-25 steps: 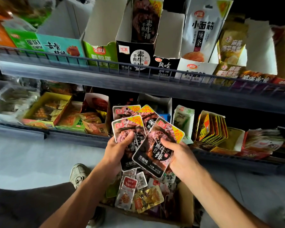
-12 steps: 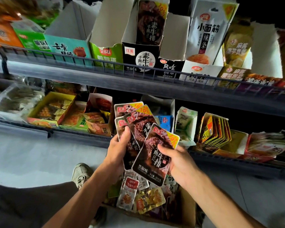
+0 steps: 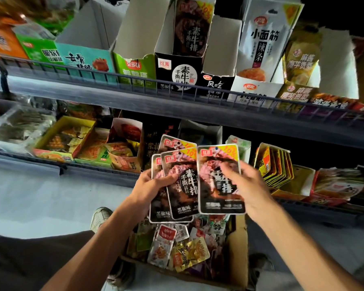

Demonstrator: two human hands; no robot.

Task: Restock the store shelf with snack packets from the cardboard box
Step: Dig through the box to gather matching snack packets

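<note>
Packets (image 3: 178, 181) fanned in left hand (image 3: 150, 185); right hand (image 3: 247, 185) pinching one packet (image 3: 220, 179). Square edges, then slot upright into black carton (image 3: 177, 71).

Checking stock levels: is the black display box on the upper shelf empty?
No, the black display box has one dark packet standing upright in it.

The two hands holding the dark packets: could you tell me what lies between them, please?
In the head view, only the packets themselves: the left hand grips a fanned stack, the right hand holds a single packet beside it.
</note>
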